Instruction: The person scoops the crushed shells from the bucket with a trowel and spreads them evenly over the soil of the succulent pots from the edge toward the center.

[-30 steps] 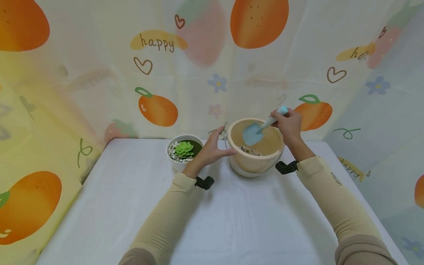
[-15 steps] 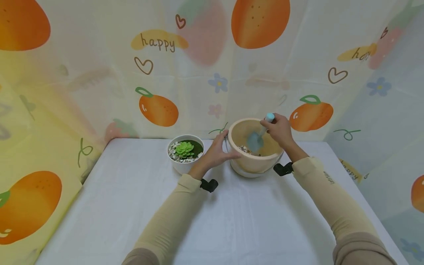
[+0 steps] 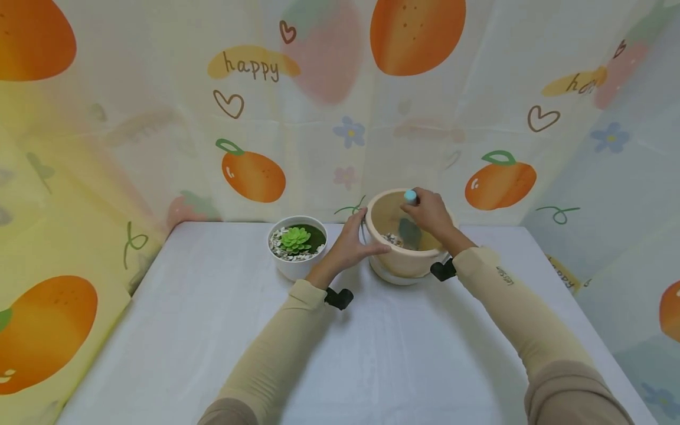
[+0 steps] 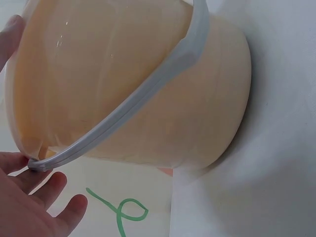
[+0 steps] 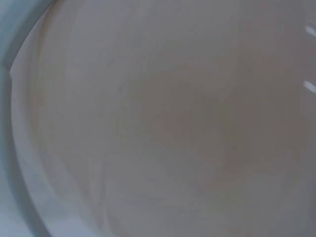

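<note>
A cream-coloured bucket (image 3: 406,264) stands upright on the table, with pebble-like bits (image 3: 392,239) at its bottom. My left hand (image 3: 347,245) spreads at its left side, thumb along the front rim. In the left wrist view, fingertips of that hand (image 4: 29,202) touch the end of the grey carrying handle (image 4: 128,103). Inside the bucket, my right hand (image 3: 432,215) grips a small blue shovel (image 3: 410,197) by its handle, blade pointing down near the bits. Only the blurred bucket wall (image 5: 173,123) and handle (image 5: 10,148) fill the right wrist view; the right fingers are hidden there.
Left of the bucket is a white pot (image 3: 294,269) holding a green succulent (image 3: 295,240), white stones and a dark green patch. A white cloth (image 3: 212,330) covers the table. A fruit-printed curtain (image 3: 319,147) hangs close behind.
The right hand has moved left and lowered the shovel from above the bucket down into it. My left hand has shifted slightly right along the bucket's rim.
</note>
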Tool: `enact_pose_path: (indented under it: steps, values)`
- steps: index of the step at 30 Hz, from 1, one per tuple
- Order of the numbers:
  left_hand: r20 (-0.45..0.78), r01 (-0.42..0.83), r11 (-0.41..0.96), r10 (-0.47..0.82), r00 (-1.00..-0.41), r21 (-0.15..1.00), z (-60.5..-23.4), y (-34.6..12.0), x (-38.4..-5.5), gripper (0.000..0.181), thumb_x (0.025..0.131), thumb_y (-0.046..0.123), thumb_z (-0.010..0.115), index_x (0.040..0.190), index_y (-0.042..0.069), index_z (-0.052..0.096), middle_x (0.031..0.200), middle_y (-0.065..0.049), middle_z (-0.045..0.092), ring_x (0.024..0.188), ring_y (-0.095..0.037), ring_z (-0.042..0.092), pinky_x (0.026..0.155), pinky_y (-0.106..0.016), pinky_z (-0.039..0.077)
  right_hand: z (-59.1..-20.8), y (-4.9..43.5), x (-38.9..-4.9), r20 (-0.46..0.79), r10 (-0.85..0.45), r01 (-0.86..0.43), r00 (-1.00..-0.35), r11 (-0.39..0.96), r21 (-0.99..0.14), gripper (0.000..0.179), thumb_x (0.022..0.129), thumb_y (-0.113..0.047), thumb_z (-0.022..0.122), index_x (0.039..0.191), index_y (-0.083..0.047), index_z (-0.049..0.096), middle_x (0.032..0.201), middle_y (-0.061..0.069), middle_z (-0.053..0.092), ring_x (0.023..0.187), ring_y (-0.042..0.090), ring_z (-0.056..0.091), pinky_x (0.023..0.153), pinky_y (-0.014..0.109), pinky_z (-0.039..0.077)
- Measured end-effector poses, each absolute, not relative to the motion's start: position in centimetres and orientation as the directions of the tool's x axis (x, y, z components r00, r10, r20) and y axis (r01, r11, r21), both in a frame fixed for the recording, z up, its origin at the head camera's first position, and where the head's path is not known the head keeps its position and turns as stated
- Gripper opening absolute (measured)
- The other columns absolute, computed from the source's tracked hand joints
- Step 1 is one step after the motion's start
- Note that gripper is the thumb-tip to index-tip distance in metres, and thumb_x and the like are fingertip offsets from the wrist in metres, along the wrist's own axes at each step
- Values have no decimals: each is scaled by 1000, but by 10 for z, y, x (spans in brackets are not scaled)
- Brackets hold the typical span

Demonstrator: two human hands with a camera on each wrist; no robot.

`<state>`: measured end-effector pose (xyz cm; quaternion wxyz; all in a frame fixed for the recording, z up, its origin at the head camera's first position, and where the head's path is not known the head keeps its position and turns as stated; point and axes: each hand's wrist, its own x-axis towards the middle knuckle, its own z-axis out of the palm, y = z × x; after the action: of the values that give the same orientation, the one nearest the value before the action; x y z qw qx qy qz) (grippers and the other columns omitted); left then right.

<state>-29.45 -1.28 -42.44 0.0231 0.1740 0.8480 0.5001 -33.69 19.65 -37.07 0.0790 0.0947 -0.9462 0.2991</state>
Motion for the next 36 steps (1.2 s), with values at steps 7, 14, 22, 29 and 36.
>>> enact_pose_path:
  steps: [7, 14, 22, 29, 36]
  values:
    - [134, 271, 444, 315, -940, 854, -424, -12, -294, 106, 77, 39, 82, 156, 8, 19, 160, -14, 25, 148, -30, 24, 119, -50, 27, -376, 183, -338, 240, -280, -368, -929, 747, -554, 21, 94, -18, 64, 98, 2, 60, 86, 16, 62, 75, 25, 54, 69, 33, 42]
    - [147, 285, 458, 315, -938, 842, -425, -10, -295, 105, 77, 38, 82, 155, 6, 19, 160, -14, 25, 149, -29, 23, 120, -48, 25, -378, 192, -339, 256, -430, -488, -866, 610, -625, 10, 92, -10, 66, 95, -1, 63, 86, 10, 60, 77, 17, 51, 73, 28, 43]
    - [168, 300, 452, 308, -936, 840, -424, -13, -295, 106, 76, 38, 83, 154, 4, 21, 158, -16, 27, 148, -31, 25, 119, -48, 27, -370, 208, -330, 146, -393, -366, -908, 577, -730, 20, 93, -18, 67, 104, -1, 62, 93, 12, 64, 83, 20, 62, 75, 27, 57]
    - [181, 313, 473, 303, -936, 824, -423, -15, -298, 104, 76, 36, 83, 153, 2, 22, 158, -16, 28, 148, -31, 25, 120, -47, 25, -369, 208, -330, 51, -334, -239, -941, 552, -799, 27, 97, -20, 61, 110, 3, 60, 106, 24, 67, 91, 24, 67, 78, 36, 60]
    - [167, 339, 514, 353, -921, 788, -422, -14, -296, 103, 78, 40, 80, 154, 4, 20, 159, -14, 27, 148, -31, 24, 119, -50, 26, -368, 201, -332, -38, -164, -55, -986, 525, -849, 33, 97, -27, 60, 105, 5, 60, 102, 22, 66, 81, 18, 68, 77, 37, 60]
